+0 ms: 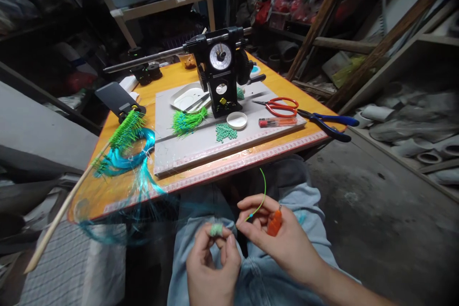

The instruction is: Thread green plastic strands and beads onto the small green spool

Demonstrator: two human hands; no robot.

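Observation:
My left hand [211, 260] is low over my lap, its fingers pinched round a small pale green bead [215, 230]. My right hand [278, 239] is beside it, thumb and forefinger pinching a thin green strand [263, 191] that curves upward. An orange tool [275, 222] lies tucked against the same hand's palm. Both hands hover above my jeans, below the front edge of the orange table [276, 153].
On the table lies a grey board [201, 146] with a black dial machine [222, 71], a pile of green beads [225, 131], a white lid [237, 119], red scissors [281, 106], blue pliers [332, 124], green strands [188, 122]. Blue fibres [134, 153] and a stick [64, 210] lie left.

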